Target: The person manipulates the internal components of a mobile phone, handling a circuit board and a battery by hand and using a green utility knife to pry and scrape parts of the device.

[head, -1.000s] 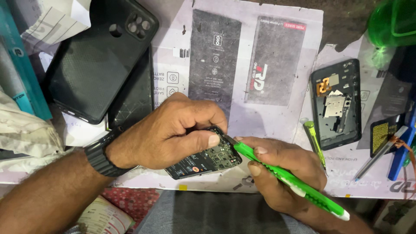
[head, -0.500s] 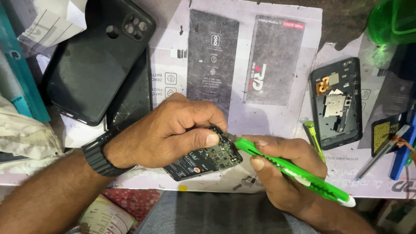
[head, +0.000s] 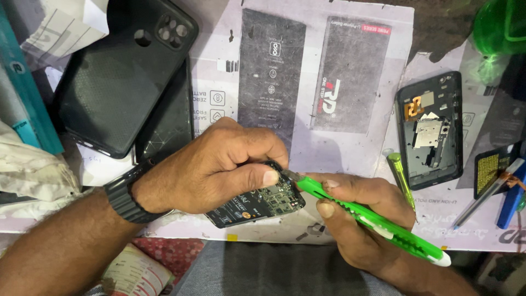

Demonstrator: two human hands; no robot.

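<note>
A: Left hand?
B: Closed around a dark phone board with green circuitry and tiny chips, held at the table's front edge.
A: Right hand?
B: Fingers wrapped tight on 1 green utility knife, tip touching the board's top corner.

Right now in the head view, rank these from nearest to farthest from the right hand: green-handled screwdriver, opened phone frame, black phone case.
From the right hand:
1. Green-handled screwdriver, just beside it on the mat.
2. Opened phone frame, upper right.
3. Black phone case, far upper left.
</note>
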